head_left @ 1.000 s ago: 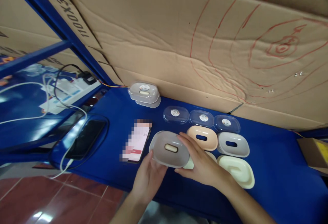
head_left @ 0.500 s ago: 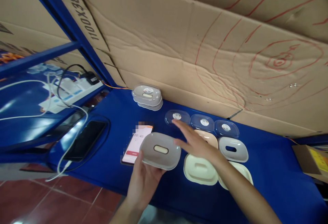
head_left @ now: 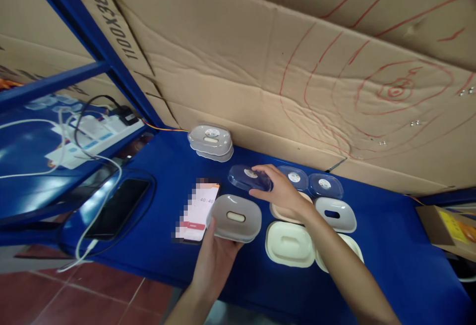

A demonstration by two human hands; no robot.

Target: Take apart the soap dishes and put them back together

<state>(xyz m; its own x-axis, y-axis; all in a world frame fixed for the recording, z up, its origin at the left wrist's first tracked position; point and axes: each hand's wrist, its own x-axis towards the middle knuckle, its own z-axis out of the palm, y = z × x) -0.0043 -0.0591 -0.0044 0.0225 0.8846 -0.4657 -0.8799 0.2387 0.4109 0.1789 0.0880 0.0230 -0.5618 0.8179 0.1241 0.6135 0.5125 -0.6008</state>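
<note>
My left hand holds a grey oval soap dish with a cream piece in its middle slot, from below and the near side. My right hand grips a clear plastic lid by its right end, thumb below and fingers above; a round white sticker is on the lid. Two more clear lids, a middle one and a right one, lie in a row. Nearer me are a peach tray partly behind my right hand, a grey slotted tray and a cream base.
A second cream base is partly under my right forearm. Lidded grey dishes are stacked at the back. A lit phone lies beside my left hand, a dark phone with cables further left. A cardboard wall rises behind the blue table.
My right hand has moved away from the grey dish and closed on the left clear lid, which has shifted slightly toward me and tilted. My left hand still holds the dish.
</note>
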